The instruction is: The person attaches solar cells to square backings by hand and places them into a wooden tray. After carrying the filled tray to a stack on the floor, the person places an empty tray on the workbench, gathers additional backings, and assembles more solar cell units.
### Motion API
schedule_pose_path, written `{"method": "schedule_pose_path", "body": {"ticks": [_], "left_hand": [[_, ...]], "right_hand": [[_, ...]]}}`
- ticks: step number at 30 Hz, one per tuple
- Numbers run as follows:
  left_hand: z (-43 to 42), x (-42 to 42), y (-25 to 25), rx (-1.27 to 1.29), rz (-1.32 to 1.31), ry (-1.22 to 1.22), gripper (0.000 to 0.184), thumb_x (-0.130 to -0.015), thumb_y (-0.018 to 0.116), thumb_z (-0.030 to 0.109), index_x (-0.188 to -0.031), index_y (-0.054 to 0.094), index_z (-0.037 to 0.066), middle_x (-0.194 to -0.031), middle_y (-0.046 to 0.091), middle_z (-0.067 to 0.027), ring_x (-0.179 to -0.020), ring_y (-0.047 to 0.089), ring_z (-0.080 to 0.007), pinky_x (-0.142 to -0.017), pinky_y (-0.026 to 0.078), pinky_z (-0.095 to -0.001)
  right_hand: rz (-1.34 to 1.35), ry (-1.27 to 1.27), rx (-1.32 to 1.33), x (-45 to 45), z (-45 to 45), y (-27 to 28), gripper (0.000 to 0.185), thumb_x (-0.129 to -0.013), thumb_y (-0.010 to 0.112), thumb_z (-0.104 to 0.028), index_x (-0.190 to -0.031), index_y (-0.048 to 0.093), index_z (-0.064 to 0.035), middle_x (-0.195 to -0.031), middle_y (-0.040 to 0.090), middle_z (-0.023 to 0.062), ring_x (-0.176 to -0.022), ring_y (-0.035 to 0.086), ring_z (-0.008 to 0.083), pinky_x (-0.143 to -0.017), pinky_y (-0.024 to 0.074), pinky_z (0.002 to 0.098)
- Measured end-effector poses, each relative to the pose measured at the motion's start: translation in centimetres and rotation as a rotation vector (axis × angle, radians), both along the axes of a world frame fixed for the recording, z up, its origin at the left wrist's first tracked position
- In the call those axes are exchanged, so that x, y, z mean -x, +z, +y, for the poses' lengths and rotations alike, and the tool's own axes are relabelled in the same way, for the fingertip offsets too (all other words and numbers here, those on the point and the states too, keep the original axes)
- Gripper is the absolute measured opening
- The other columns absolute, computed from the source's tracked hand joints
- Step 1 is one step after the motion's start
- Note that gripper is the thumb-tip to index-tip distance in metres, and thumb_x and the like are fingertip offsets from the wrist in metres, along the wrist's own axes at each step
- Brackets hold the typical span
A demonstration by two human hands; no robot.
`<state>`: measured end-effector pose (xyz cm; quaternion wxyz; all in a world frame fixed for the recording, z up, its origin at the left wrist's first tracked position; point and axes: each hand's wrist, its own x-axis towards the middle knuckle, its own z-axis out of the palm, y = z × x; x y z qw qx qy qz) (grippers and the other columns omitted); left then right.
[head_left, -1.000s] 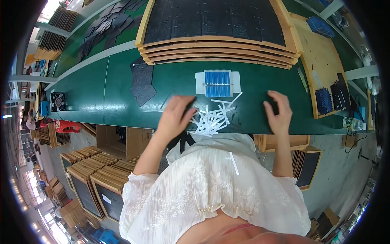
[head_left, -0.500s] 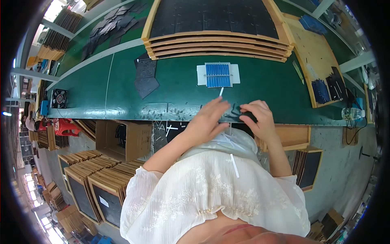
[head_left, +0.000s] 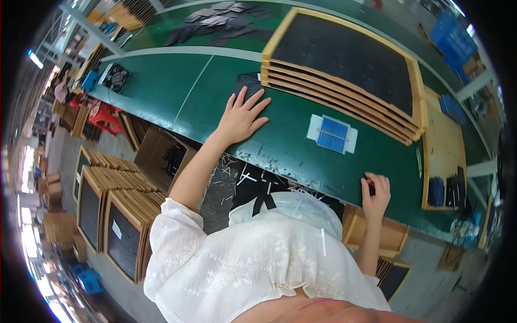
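Note:
My left hand [head_left: 243, 117] is spread flat, its fingertips over the black sheets [head_left: 249, 85] that lie on the green table. The hand covers part of those sheets. At the table's front edge on the right, my right hand [head_left: 377, 195] is curled round a small black piece [head_left: 371, 188], mostly hidden by the fingers. Between the two hands lies a white card with a block of blue strips [head_left: 333, 134] on it. Black strips [head_left: 264, 202] hang over the lap, near a pale apron [head_left: 296, 209].
Stacked wooden frames with black panels [head_left: 344, 59] stand at the table's back. A wooden tray [head_left: 444, 145] holds blue and black pieces on the right. A small fan [head_left: 114, 78] stands far left. Below are a cardboard box [head_left: 153, 151] and more frames [head_left: 126, 226].
My left hand has moved left and away from my right hand, reaching to the black sheets with fingers spread. My right hand has moved right along the table edge. The view has turned.

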<state>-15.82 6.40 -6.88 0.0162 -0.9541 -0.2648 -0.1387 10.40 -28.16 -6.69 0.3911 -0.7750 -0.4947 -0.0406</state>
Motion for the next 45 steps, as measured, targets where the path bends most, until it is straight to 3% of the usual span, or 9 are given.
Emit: {"method": "schedule_pose_path", "body": {"ticks": [6,13,21,28,35,39,41,43,45], "left_hand": [[6.5,3.3,0.9,0.06,0.072,0.299,0.05,-0.099,0.051,0.041,-0.145,0.045,0.023,-0.155,0.038,-0.0031,-0.145,0.028,-0.04,-0.113,0.024,-0.0638],[16.0,3.7,1.2,0.099,-0.187,0.365,0.051,-0.093,0.061,0.042,-0.135,0.052,0.014,-0.143,0.051,-0.0102,-0.13,0.048,-0.0382,-0.103,0.039,-0.056],[21.5,-0.8,5.3,0.409,0.315,0.568,0.074,-0.07,0.084,0.043,-0.131,0.057,0.012,-0.132,0.058,-0.0119,-0.126,0.053,-0.0339,-0.093,0.046,-0.0599],[26.0,-0.4,5.2,0.615,0.38,0.388,0.05,-0.064,0.085,0.032,-0.097,0.072,-0.002,-0.1,0.071,-0.0181,-0.096,0.067,-0.0332,-0.078,0.052,-0.0413],[27.3,2.1,5.4,1.064,-0.128,0.372,0.029,-0.074,0.077,0.023,-0.096,0.072,0.005,-0.087,0.066,-0.0021,-0.078,0.058,-0.0148,-0.067,0.045,-0.038],[28.4,3.8,5.9,1.048,-0.577,0.364,0.014,-0.082,0.073,0.016,-0.095,0.073,0.011,-0.082,0.063,0.0039,-0.073,0.054,-0.0091,-0.061,0.039,-0.0252],[28.5,4.3,6.2,0.738,-0.648,0.214,0.008,-0.083,0.071,0.012,-0.09,0.073,0.008,-0.081,0.066,-0.0002,-0.072,0.059,-0.0121,-0.062,0.046,-0.0287],[27.3,4.2,6.5,0.409,-0.647,0.078,0.011,-0.08,0.072,0.013,-0.089,0.074,0.007,-0.079,0.068,-0.0053,-0.073,0.064,-0.0167,-0.062,0.05,-0.0332],[23.9,3.8,8.0,0.322,-0.136,-0.068,0.016,-0.081,0.076,0.014,-0.094,0.072,0.004,-0.092,0.069,-0.0059,-0.089,0.066,-0.0176,-0.075,0.052,-0.0307]], "right_hand": [[-0.068,0.018,0.004,0.0,0.2,-0.2,0.015,-0.08,0.072,-0.001,-0.094,0.067,-0.0015,-0.081,0.059,0.0108,-0.077,0.056,0.0274,-0.072,0.0455,0.0373],[-0.054,0.006,0.07,0.0,0.9,0.0,0.012,-0.081,0.071,-0.002,-0.093,0.066,-0.0021,-0.078,0.055,0.0094,-0.074,0.053,0.0263,-0.069,0.0436,0.0374],[-0.057,-0.035,0.111,0.1,1.1,-0.2,0.01,-0.083,0.07,-0.004,-0.091,0.065,-0.0033,-0.074,0.052,0.0085,-0.071,0.05,0.0247,-0.066,0.0409,0.0366],[-0.051,-0.048,0.133,0.3,1.3,0.1,0.009,-0.084,0.069,-0.005,-0.091,0.064,-0.0032,-0.073,0.05,0.0085,-0.07,0.048,0.0242,-0.064,0.0395,0.0367],[-0.037,-0.048,0.147,0.2,1.3,-0.1,0.008,-0.085,0.068,-0.005,-0.091,0.064,-0.0033,-0.073,0.049,0.0082,-0.07,0.046,0.0237,-0.063,0.0384,0.0365],[-0.052,-0.055,0.157,0.2,1.3,-0.1,0.008,-0.085,0.068,-0.006,-0.091,0.064,-0.0033,-0.073,0.048,0.0083,-0.07,0.045,0.0239,-0.063,0.038,0.0364],[-0.055,-0.06,0.163,0.2,1.3,-0.1,0.007,-0.085,0.067,-0.005,-0.091,0.064,-0.0033,-0.073,0.048,0.0085,-0.069,0.045,0.0243,-0.062,0.0378,0.0366],[-0.059,-0.065,0.175,0.2,1.4,-0.1,0.007,-0.086,0.067,-0.005,-0.091,0.063,-0.0031,-0.073,0.048,0.0089,-0.069,0.045,0.0249,-0.062,0.0376,0.0371],[-0.066,-0.071,0.191,0.2,1.3,-0.1,0.006,-0.086,0.066,-0.005,-0.09,0.063,-0.0028,-0.073,0.048,0.0093,-0.069,0.045,0.0258,-0.062,0.0371,0.0378]]}}
